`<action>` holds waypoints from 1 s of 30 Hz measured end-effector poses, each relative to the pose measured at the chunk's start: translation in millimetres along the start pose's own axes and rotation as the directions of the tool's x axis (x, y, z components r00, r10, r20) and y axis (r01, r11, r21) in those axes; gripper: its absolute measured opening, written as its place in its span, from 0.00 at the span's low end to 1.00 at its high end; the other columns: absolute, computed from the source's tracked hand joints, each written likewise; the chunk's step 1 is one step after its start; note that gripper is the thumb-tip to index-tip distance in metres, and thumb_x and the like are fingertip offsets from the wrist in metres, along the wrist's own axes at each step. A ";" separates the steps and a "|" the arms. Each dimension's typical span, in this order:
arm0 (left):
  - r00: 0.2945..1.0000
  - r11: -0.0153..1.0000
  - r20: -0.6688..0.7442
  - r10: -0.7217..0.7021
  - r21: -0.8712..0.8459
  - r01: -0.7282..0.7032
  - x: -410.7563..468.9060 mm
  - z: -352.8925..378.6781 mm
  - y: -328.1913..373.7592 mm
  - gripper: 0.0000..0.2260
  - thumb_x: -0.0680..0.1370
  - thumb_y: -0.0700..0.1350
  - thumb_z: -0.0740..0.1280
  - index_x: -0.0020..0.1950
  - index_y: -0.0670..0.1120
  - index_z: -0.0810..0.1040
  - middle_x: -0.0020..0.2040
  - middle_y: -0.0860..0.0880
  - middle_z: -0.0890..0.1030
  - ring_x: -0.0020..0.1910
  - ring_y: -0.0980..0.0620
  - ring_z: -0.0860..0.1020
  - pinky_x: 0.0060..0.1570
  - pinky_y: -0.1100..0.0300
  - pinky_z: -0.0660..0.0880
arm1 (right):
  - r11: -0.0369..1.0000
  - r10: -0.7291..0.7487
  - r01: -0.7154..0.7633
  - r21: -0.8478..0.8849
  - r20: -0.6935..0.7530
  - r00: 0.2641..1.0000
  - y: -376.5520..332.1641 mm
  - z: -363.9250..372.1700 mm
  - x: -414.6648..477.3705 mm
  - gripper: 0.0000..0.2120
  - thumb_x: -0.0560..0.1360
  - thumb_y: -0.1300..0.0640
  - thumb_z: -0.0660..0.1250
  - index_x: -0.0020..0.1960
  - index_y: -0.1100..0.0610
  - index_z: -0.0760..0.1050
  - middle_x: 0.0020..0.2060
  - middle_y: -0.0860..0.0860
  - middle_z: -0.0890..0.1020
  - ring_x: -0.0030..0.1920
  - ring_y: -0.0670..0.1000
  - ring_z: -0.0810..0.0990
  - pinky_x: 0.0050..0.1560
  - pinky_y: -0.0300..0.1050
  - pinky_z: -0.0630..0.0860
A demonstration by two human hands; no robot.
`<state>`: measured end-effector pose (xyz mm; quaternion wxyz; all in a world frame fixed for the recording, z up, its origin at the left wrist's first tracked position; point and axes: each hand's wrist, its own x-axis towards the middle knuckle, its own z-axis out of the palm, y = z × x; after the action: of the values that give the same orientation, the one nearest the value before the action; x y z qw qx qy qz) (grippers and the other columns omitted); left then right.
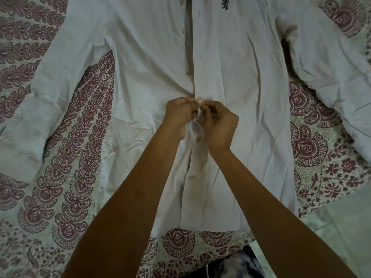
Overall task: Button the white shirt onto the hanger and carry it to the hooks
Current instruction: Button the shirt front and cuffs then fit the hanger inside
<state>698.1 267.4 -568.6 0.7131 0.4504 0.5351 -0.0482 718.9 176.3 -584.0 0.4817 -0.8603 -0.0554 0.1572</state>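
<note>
On a bedspread (80, 137) printed with dark red paisley, a white shirt (241, 97) lies flat, front up, its collar end away from the viewer and its hem nearest. One sleeve (50, 97) spreads out to the left and the other sleeve (331, 67) to the right.

Two bare forearms reach in from the bottom edge and meet at the placket (198, 81), about halfway up the front. The left hand (178, 117) has its fingers curled, and its thumb and fingertips pinch the placket's edge. The right hand (219, 127), touching the left at the fingertips, pinches the cloth beside it in the same way. The fabric bunches into a small fold just below the knuckles. Whether a button sits between the fingertips cannot be told.

Below the hands, two lower buttons (198, 139) show on the closed placket, one above the other. Above the hands the front lies open in a narrow gap: upper buttons (187, 72) line the left edge, and small dark buttonholes (200, 59) run up the right strip. A dark logo (225, 4) sits on the chest near the top edge.

At the lower right, a pale floor (331, 227) shows beyond the bedspread's edge.
</note>
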 end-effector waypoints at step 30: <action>0.787 0.606 -0.088 0.611 0.692 -0.393 17.0 -17.5 8.1 0.03 0.71 0.37 0.66 0.43 0.44 0.78 0.38 0.53 0.79 0.39 0.54 0.78 0.44 0.59 0.77 | 0.946 0.322 -0.320 -0.050 0.244 0.915 -7.8 -15.4 51.1 0.03 0.70 0.60 0.68 0.39 0.57 0.80 0.37 0.53 0.82 0.40 0.51 0.81 0.47 0.44 0.78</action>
<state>697.1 291.4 -577.9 0.4031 0.8002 0.4413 0.0503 772.6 180.5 -581.0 0.4349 -0.8332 0.0258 0.3406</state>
